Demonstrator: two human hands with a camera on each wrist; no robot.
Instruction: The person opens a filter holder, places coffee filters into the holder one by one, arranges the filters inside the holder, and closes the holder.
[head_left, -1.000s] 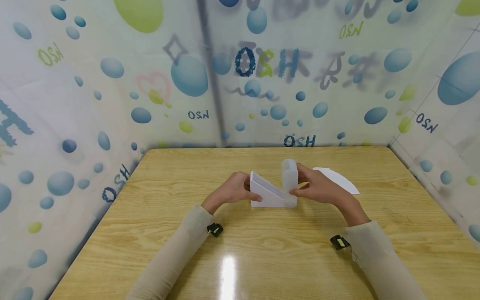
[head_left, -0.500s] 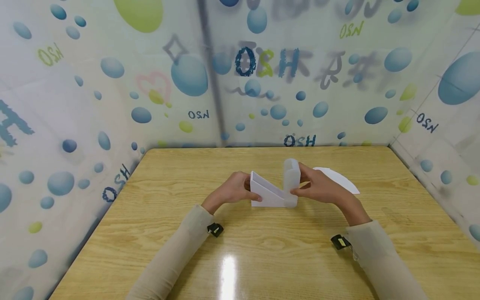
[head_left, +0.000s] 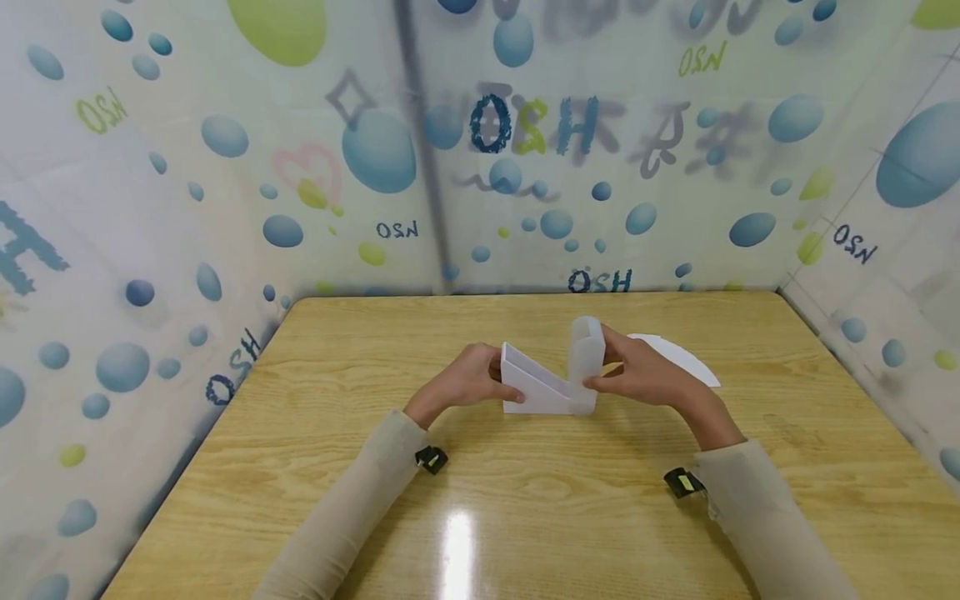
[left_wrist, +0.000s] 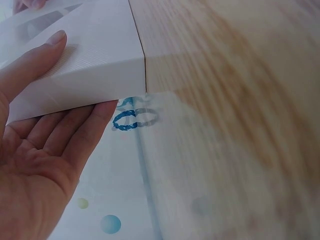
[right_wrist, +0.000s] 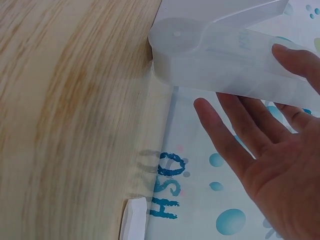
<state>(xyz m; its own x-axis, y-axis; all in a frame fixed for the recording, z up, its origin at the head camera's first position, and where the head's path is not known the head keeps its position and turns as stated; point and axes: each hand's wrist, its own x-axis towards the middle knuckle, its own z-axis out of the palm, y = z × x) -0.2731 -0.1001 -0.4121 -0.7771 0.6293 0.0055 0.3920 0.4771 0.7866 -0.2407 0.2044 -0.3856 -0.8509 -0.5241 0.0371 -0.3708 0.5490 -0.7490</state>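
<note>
A white wedge-shaped box (head_left: 534, 390) stands on the table with its sloped side up. At its right end a frosted translucent lid (head_left: 584, 364) is swung up on a round pivot. My left hand (head_left: 470, 377) grips the box's tall left end, thumb on the near face and fingers behind. In the left wrist view, the thumb lies over the white box (left_wrist: 95, 45). My right hand (head_left: 637, 371) pinches the lid between thumb and fingers. The right wrist view shows the frosted lid (right_wrist: 200, 65) joined to the box at its rounded end.
Behind the right hand, a flat white piece (head_left: 678, 358) with a curved edge lies on the wooden table (head_left: 555, 517). A printed curtain (head_left: 525, 208) rises behind the table's far edge and along both sides. Small black devices sit at both wrists.
The frosted lid has tilted slightly further right, away from the box, and my right hand has moved a little right with it. My left hand and the box stay in place.
</note>
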